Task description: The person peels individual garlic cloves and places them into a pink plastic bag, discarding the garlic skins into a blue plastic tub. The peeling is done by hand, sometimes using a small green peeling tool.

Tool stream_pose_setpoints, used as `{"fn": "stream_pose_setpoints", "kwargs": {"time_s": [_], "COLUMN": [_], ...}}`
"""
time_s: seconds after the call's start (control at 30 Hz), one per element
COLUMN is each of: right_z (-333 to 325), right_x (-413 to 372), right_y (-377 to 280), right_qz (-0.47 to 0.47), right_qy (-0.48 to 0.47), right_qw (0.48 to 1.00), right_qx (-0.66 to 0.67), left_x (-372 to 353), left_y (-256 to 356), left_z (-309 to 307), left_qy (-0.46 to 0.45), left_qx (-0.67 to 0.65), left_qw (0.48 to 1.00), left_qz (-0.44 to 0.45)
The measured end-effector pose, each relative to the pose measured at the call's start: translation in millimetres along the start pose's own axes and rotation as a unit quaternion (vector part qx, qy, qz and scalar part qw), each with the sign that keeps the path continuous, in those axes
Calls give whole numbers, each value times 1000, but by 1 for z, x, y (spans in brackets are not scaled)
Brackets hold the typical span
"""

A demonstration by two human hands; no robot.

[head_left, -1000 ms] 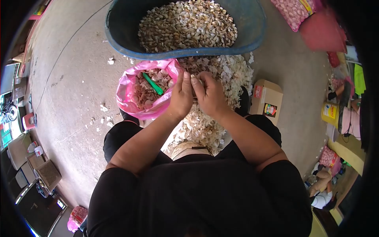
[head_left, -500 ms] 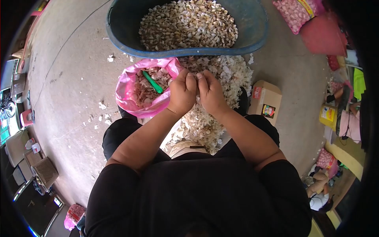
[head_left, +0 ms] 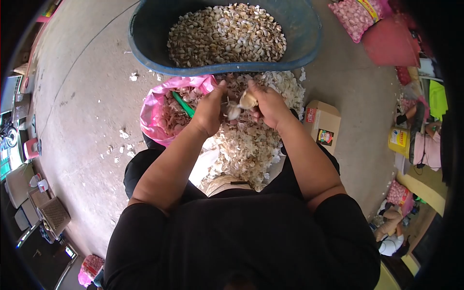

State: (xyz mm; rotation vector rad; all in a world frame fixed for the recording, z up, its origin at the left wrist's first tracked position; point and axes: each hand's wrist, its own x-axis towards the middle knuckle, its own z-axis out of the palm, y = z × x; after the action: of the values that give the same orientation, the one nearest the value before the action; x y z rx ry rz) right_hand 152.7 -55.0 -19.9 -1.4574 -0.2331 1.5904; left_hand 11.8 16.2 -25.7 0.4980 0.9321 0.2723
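Pieces of a garlic bulb are between my two hands, above a heap of papery skins [head_left: 241, 150]. My left hand [head_left: 211, 108] is closed on a garlic piece [head_left: 233, 111] by its fingertips. Pale garlic cloves [head_left: 248, 100] sit in the grip of my right hand [head_left: 269, 104], thumb on top. Beside my left hand stands an open pink bag [head_left: 153, 113] with garlic and skins inside, and a green-handled tool [head_left: 183, 103] lies in it. Just beyond my hands is a large blue tub [head_left: 303, 36] holding many loose garlic cloves [head_left: 229, 36].
A small cardboard box [head_left: 322, 124] stands on the floor to the right. Garlic-filled net bags [head_left: 353, 18] lie at the upper right. A yellow container [head_left: 399, 140] and a seated person [head_left: 390, 237] are at the far right. Baskets [head_left: 52, 210] stand at the left.
My hands have moved apart from their pressed-together position, and the garlic between them now shows in separate pieces. The view has shifted slightly.
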Motion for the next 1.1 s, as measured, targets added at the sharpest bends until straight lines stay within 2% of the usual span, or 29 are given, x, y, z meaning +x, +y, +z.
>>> {"fn": "stream_pose_setpoints", "kwargs": {"time_s": [0.03, 0.1, 0.13, 0.2, 0.23, 0.33, 0.43, 0.53, 0.63, 0.67, 0.73, 0.77, 0.83, 0.87, 0.97, 1.03, 1.1], "right_z": [5, 10, 11, 12, 8, 14, 6, 5, 10, 12, 18, 19, 15, 13, 14, 9, 8], "right_x": [-2, -4, -3, 0, 1, -2, 6, 0, -10, -12, -13, -12, -7, -5, -10, -12, -12], "right_y": [0, 5, 7, 9, 8, 14, 19, 10, 0, 1, 7, 10, 12, 12, 0, -6, -7], "right_qz": [-17, -46, -68, -113, -142, -267, -288, -330, -353, -354, -323, -307, -347, -366, -214, -188, -172], "right_qy": [5, 35, 35, 34, -20, -55, 9, 26, 36, 41, 62, 72, 22, -4, -72, -68, -56], "right_qw": [999, 991, 993, 993, 990, 944, 915, 864, 832, 827, 856, 868, 889, 896, 971, 974, 970], "right_qx": [-49, -120, -87, -22, -15, -183, -282, -380, -426, -435, -400, -383, -297, -252, -74, -105, -163], "left_x": [-7, -10, -11, -11, -6, -2, -4, 5, 6, 4, -3, -4, -6, -6, -5, -3, -7], "left_y": [0, -5, -6, -8, -10, -9, -8, -10, -13, -13, -6, -7, -9, -9, -6, 0, 5], "left_z": [4, 7, 10, 12, 7, 4, 9, -4, -5, -4, 2, 2, 1, 1, 2, -2, -2], "left_qy": [-40, -69, -83, -22, -8, 3, 20, -2, 0, -2, -5, -14, -31, -39, -72, -102, -126], "left_qx": [73, 146, 182, 125, 92, 50, 78, 315, 411, 376, 301, 240, 114, 101, 53, 10, 102], "left_qw": [994, 982, 973, 983, 984, 983, 986, 920, 844, 879, 935, 955, 982, 983, 986, 989, 981], "left_qz": [67, 98, 113, 136, 153, 177, 149, 233, 345, 293, 187, 174, 148, 150, 137, 105, 105]}}
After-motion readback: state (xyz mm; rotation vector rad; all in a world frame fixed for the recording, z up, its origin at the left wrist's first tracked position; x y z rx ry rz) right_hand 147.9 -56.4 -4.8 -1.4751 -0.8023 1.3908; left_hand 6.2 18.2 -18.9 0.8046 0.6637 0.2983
